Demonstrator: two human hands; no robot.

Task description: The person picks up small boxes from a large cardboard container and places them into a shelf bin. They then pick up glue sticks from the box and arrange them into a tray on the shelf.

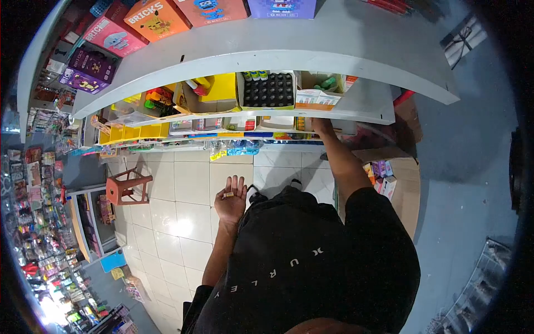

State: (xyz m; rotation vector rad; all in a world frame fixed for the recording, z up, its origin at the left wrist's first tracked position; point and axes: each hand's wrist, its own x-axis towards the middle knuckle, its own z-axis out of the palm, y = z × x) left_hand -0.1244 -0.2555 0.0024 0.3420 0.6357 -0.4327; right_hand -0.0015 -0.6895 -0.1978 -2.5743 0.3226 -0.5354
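My left hand (pixel 230 206) is held palm up over the tiled floor, its fingers loosely extended. A small yellowish block (pixel 228 195), too small to identify, lies across the palm by the finger bases. My right hand (pixel 321 126) reaches into the lower shelf, under the edge of the shelf above. Its fingers are mostly hidden. Just left of it is a small compartment with yellow items (pixel 301 123). Farther left stands a white tray (pixel 278 122) with little in it.
Above are a black rack of bottles (pixel 268 90), a yellow-lined carton (pixel 219 92) and a carton with green items (pixel 328 83). Boxed brick sets (pixel 157 19) stand on the top shelf (pixel 267 42). A reddish stool (pixel 128 186) is at left; an open cardboard box (pixel 409 195) is at right.
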